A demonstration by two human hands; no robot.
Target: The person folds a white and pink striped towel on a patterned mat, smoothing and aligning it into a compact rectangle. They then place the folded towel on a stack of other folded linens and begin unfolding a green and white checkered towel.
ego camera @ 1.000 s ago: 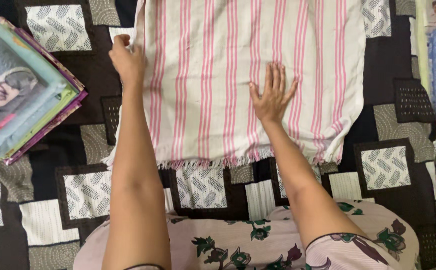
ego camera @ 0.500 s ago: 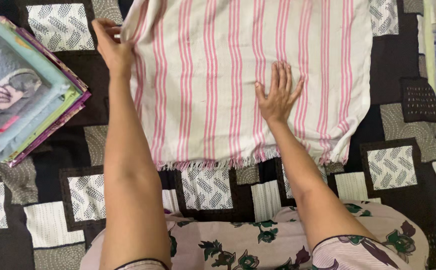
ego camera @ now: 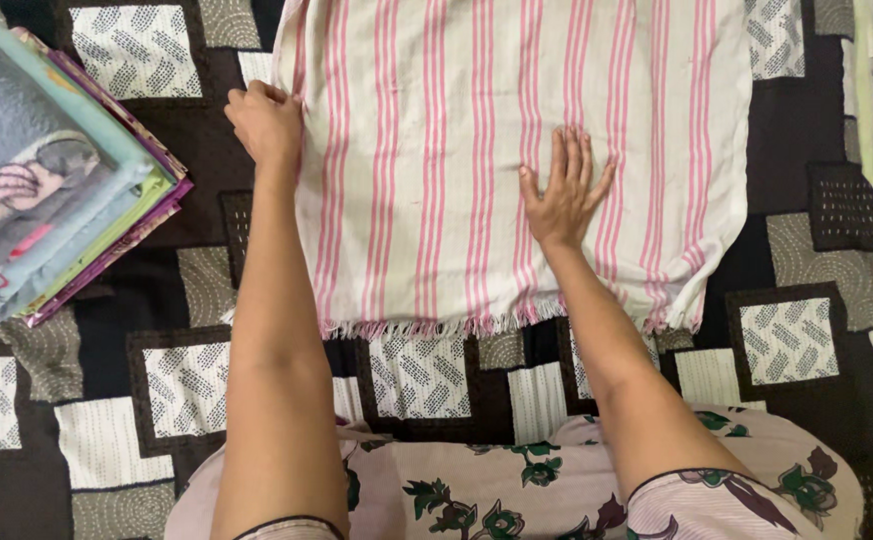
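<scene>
The striped towel (ego camera: 457, 160) lay spread on the dark patchwork quilt (ego camera: 187, 380), fringe toward the person. The left hand (ego camera: 265, 122) was closed on the towel's left edge, while the right hand (ego camera: 567, 195) lay open and flat on the cloth. A stack of folded cloths (ego camera: 47, 170) sat off to the left.

You get soft, even light from above, with only faint shadows beneath your forearms. Focus holds sharp around your hands; no glare shows, and the far right edge looks slightly brighter.
</scene>
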